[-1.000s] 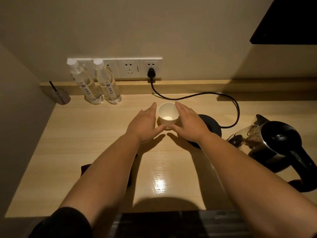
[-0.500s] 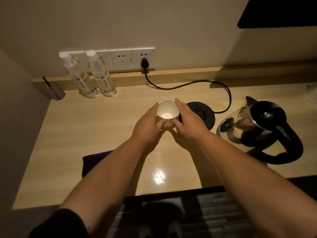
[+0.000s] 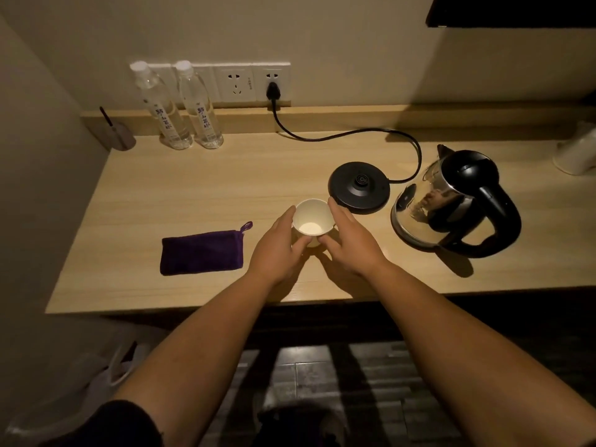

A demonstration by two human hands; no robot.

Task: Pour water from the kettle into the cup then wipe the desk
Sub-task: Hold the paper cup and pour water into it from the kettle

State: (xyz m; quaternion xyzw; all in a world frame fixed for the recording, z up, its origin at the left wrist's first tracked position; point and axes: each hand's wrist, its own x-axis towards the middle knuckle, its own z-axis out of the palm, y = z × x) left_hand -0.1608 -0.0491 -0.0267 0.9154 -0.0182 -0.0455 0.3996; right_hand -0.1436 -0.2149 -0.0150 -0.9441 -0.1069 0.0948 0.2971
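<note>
Both hands cup the white paper cup (image 3: pixel 312 221) near the table's (image 3: pixel 193 195) front edge, mid-width: left hand (image 3: pixel 278 250) and right hand (image 3: pixel 350 243) half-curled against its sides, cup apparently empty. Purple cloth (image 3: pixel 201 251) lies left, toward the front-left corner. Kettle (image 3: pixel 451 201) stands off its base (image 3: pixel 358 185), right of cup. Risk: light cup could tip or slide once released, or under the pour; base sits just behind, so spill may reach it. Two bottles (image 3: pixel 180 108) at back edge, labels not legible.
</note>
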